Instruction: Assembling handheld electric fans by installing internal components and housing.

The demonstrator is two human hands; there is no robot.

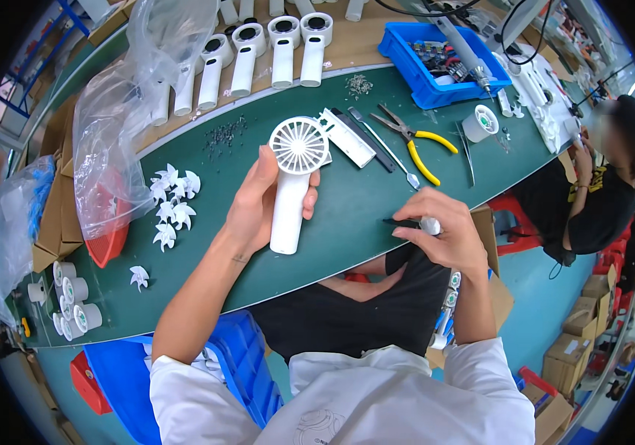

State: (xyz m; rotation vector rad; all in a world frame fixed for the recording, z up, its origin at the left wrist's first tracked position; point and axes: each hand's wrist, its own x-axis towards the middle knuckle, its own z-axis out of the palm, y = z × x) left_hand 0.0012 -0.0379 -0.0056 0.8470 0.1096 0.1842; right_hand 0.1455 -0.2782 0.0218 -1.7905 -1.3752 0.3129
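Note:
My left hand is closed around a white handheld fan, its round slatted grille at the top and its handle pointing down toward me. Over the table's front edge, my right hand pinches a small tool with a white rounded end and a thin dark tip. Its exact kind does not show. Just beyond the fan lie a white fan casing half and a dark narrow strip. Beside them are a slim metal tool and yellow-handled pliers.
White fan impellers and small dark parts lie left. Several white cups stand at the near left corner. Fans line the back beside a blue bin. Tweezers lie right; another person sits beyond.

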